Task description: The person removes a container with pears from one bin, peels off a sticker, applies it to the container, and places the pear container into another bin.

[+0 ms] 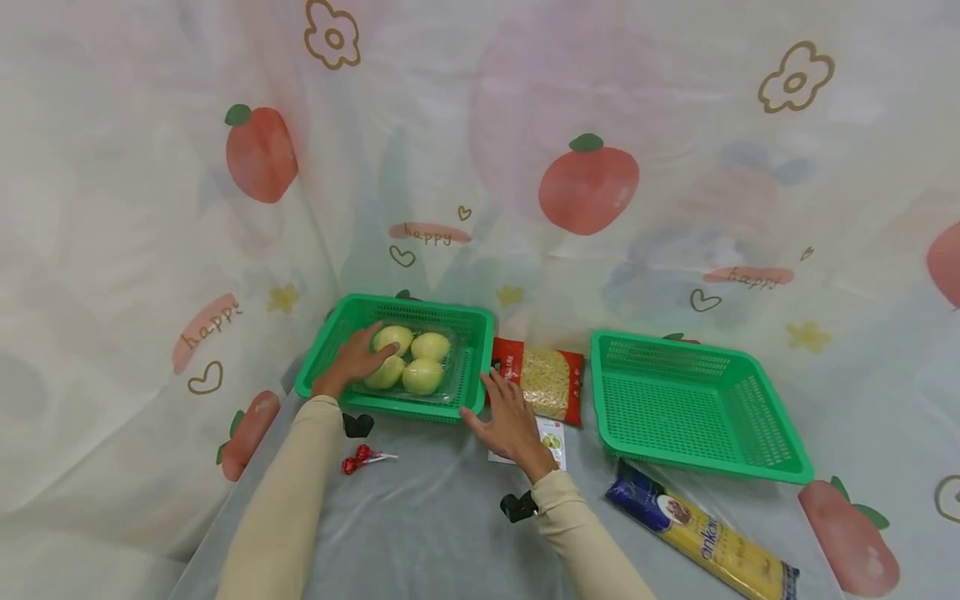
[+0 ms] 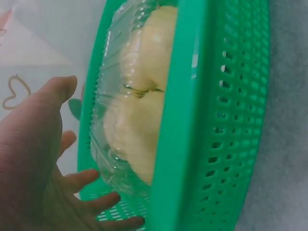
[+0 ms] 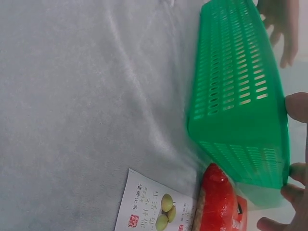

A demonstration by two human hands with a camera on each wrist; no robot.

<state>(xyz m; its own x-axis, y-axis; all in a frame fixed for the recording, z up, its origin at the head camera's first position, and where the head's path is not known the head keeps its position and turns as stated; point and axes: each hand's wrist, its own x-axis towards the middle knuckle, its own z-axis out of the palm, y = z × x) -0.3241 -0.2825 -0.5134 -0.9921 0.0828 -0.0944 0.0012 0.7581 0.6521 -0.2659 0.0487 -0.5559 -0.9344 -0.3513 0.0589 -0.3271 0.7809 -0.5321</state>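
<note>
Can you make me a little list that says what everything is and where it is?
left hand: in left basket, open, on fruit box
fruit box: clear, four yellow-green fruits inside
right hand: open, at left basket's near right corner
noodle bag: red, between the baskets
right basket: empty
card: beside noodle bag
spaghetti: in front of right basket
lollipops: red, in front of left basket

Both arms outstretched, left hand (image 1: 358,358) and right hand (image 1: 510,421) open-fingered.
</note>
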